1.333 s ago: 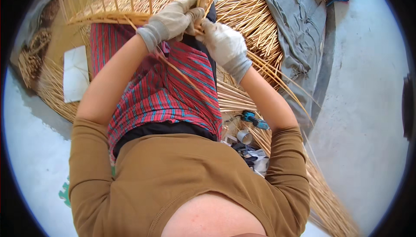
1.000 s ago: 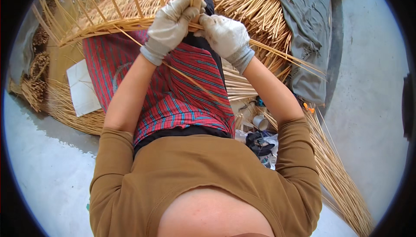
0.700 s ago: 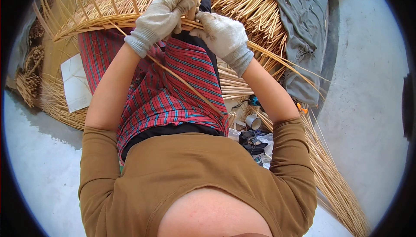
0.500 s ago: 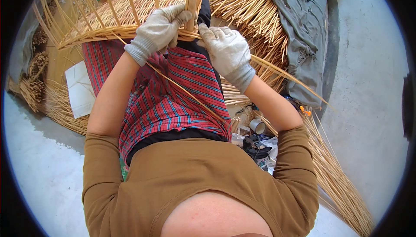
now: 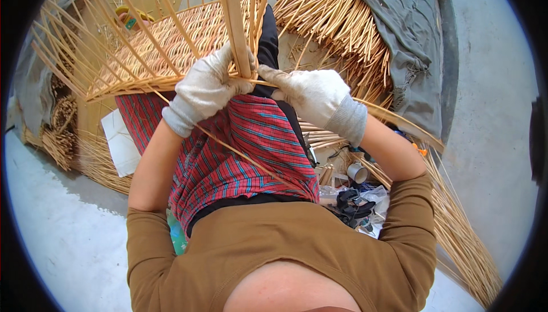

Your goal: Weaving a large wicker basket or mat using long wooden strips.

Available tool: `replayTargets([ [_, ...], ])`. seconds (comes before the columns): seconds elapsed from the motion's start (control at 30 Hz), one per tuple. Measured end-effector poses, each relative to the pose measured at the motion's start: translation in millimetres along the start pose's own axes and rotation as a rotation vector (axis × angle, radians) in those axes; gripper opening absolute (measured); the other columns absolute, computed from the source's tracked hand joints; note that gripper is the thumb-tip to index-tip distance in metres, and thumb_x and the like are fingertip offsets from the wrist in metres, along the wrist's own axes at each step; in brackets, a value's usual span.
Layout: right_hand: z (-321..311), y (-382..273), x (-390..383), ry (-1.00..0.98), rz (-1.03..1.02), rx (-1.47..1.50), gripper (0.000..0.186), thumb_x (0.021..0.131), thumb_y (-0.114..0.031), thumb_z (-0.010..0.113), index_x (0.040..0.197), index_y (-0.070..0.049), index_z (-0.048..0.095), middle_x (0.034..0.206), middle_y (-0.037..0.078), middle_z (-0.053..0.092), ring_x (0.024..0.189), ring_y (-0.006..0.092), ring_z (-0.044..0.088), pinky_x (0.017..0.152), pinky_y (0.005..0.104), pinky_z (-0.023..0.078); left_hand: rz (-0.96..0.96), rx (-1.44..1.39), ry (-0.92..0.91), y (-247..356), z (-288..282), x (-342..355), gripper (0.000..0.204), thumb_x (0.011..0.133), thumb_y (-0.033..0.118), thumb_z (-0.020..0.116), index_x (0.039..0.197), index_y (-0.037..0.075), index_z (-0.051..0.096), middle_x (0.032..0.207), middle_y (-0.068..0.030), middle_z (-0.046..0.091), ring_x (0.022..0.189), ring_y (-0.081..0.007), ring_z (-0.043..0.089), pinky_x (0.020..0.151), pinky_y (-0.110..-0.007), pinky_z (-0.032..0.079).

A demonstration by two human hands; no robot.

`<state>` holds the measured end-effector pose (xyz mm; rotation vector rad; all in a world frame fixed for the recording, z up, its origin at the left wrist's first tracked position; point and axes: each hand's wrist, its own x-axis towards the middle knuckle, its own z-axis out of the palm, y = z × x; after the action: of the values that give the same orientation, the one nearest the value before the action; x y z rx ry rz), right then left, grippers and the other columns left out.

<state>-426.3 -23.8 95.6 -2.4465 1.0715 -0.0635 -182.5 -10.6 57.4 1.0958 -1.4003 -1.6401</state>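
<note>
A part-woven wicker basket (image 5: 165,44) rests across my lap, with thin stakes standing up from its edge. My left hand (image 5: 208,84), in a whitish work glove, is closed around the near edge at the foot of a thick pale corner post (image 5: 231,18). Just right of that post, my right hand (image 5: 311,95), gloved the same way, pinches a wicker strand (image 5: 256,82) coming off the corner. Long wicker ends (image 5: 399,119) trail past my right wrist. Another loose rod (image 5: 242,155) slants under my left wrist across the red checked cloth (image 5: 262,124) on my lap.
A big pile of cut wicker rods (image 5: 337,27) lies at the far right, partly under a grey cloth (image 5: 399,32). More rods (image 5: 462,243) stretch along the near right. A white cup (image 5: 357,173) and plastic bags (image 5: 371,203) lie beside my right hip. Rod bundles (image 5: 60,124) are at left.
The basket and both hands sit lower in the picture, and the basket's tilt has changed. My right hand is slightly farther from the corner post, still pinching the strand. My left hand keeps its hold.
</note>
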Motion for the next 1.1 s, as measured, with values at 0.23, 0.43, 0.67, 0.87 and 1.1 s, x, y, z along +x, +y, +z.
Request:
replayTargets([
  [0.23,-8.5,24.2,14.6,0.166,-0.086,-0.053,0.027,0.086,-0.036,0.072,0.108,-0.021,0.078,0.072,0.006,0.07,0.064,0.0267,0.068,0.058,0.0369,0.053,-0.055,0.011,0.014,-2.1,0.8,-0.7,0.049,0.082,-0.018,0.069,0.123,0.004,0.053,0.11,-0.0047,0.061,0.105,-0.0156,0.061,0.089,-0.03,0.057],
  [0.43,-25.9,16.3,12.7,-0.033,0.092,0.055,0.043,0.087,-0.045,0.07,0.119,-0.017,0.073,0.102,0.009,0.072,0.097,0.0293,0.07,0.077,0.0401,0.057,-0.072,0.052,0.073,6.7,11.6,-5.8,0.042,0.086,-0.017,0.065,0.121,0.002,0.054,0.108,-0.0051,0.06,0.102,-0.015,0.061,0.091,-0.031,0.055],
  [0.67,-2.4,44.3,67.7,0.429,0.053,0.046,0.109,0.056,-0.046,0.094,0.149,-0.02,0.042,0.145,0.019,0.047,0.139,0.0394,0.04,0.113,0.0482,0.039,-0.063,0.183,0.124,9.4,24.5,-4.4,0.038,0.088,-0.016,0.064,0.119,0.002,0.053,0.102,-0.0028,0.057,0.096,-0.0125,0.059,0.087,-0.028,0.055],
  [0.87,29.0,67.8,107.4,0.61,-0.328,0.227,0.118,0.047,-0.053,0.093,0.148,-0.019,0.042,0.145,0.02,0.046,0.137,0.0403,0.042,0.114,0.0518,0.036,0.017,0.047,0.164,11.2,20.1,-23.3,0.035,0.087,-0.014,0.068,0.115,0.003,0.053,0.098,-0.0006,0.054,0.09,-0.01,0.056,0.08,-0.026,0.053],
  [1.1,46.1,56.5,18.6,0.873,-0.411,-0.024,0.061,0.075,-0.049,0.082,0.127,-0.02,0.066,0.126,0.008,0.065,0.125,0.0288,0.058,0.113,0.0546,0.036,0.153,0.08,0.154,12.6,52.8,-99.6,0.027,0.09,-0.01,0.068,0.107,0.006,0.055,0.097,0.0009,0.054,0.088,-0.0073,0.054,0.078,-0.024,0.049],
])
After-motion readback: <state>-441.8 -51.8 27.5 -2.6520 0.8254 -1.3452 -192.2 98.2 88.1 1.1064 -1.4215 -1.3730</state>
